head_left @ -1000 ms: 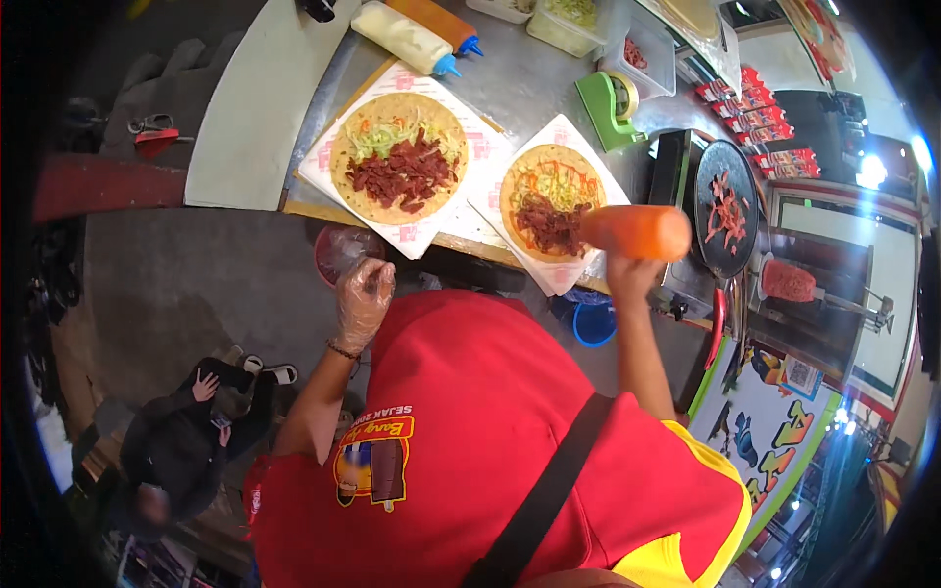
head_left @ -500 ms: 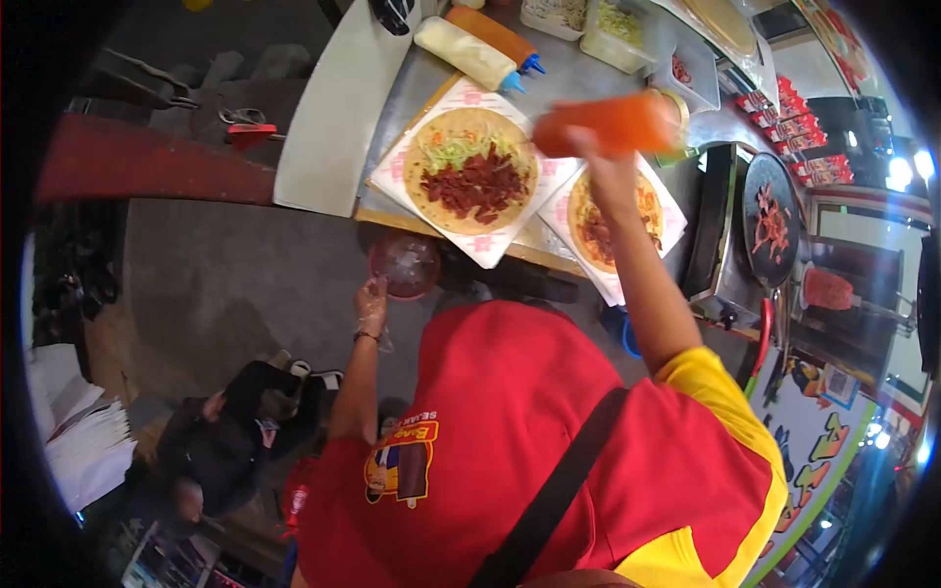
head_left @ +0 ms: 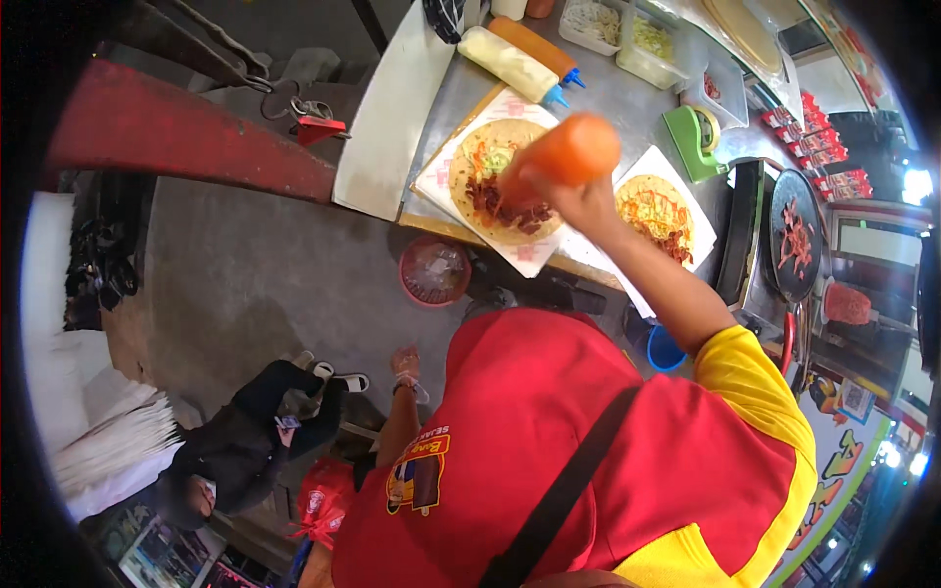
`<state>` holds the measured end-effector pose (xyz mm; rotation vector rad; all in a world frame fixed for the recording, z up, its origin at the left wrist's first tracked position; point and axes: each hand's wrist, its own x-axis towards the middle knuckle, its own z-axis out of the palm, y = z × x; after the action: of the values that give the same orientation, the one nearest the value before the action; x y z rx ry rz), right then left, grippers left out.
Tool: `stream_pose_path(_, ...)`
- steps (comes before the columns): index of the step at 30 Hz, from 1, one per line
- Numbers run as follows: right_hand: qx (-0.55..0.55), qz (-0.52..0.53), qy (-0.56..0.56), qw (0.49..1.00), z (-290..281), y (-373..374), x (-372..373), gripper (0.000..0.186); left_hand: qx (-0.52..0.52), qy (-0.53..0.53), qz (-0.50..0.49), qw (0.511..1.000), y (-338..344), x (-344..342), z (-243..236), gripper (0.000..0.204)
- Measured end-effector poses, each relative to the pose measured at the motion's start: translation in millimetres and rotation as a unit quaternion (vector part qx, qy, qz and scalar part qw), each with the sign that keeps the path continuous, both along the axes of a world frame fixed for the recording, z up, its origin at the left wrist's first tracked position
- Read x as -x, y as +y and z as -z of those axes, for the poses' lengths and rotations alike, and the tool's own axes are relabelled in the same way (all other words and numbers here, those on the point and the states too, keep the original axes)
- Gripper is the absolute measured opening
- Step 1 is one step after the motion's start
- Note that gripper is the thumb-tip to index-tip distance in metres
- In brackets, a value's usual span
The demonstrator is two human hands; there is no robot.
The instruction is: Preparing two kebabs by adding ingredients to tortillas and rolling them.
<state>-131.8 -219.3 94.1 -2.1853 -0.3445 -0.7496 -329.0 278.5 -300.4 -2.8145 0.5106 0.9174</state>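
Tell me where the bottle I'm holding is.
In the head view, the orange bottle is above centre, tilted in your right hand over the left flatbread, with the other flatbread to its right.

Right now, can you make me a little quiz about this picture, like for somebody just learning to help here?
1. What does the right hand hold?
a) a metal spoon
b) an orange squeeze bottle
c) a pair of tongs

2. True or false: the green tape dispenser stands to the left of the round dark pan.

3. Count them: how many topped flatbreads lie on white paper?

Key: 1: b; 2: true; 3: two.
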Motion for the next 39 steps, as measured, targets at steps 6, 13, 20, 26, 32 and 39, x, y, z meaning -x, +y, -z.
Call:
stream_pose_path(6,0.067,0.029,-0.057,0.996,-15.7,-16.7,14.9,0.039,-0.001,0.09,-0.02,0.996,-24.9,-29.4,-33.7,0.033)
stream_pose_path(13,0.093,0.028,0.013,0.995,-46.5,-20.6,34.9,0.03,0.381,0.091,-0.557,0.732,-48.3,-62.1,-24.5,0.018)
stream_pose_path(20,0.197,0.067,-0.066,0.976,-52.4,-48.7,44.7,0.033,0.381,0.047,-0.437,0.814,-59.1,-87.7,-7.8,0.031)
stream_pose_path(26,-0.04,0.114,0.03,0.992,-49.4,-56.9,47.3,0.033,0.412,0.029,-0.449,0.793,-93.4,-108.0,-39.4,0.039)
stream_pose_path(32,-0.095,0.15,0.084,0.981,-37.1,-63.8,23.5,0.035,0.506,0.093,-0.475,0.714,-92.3,-96.2,-59.2,0.034)
stream_pose_path(39,-0.052,-0.052,0.128,0.989,23.8,42.2,23.6,0.032,0.46,0.058,-0.497,0.734,-83.8,-95.3,-67.0,0.027)
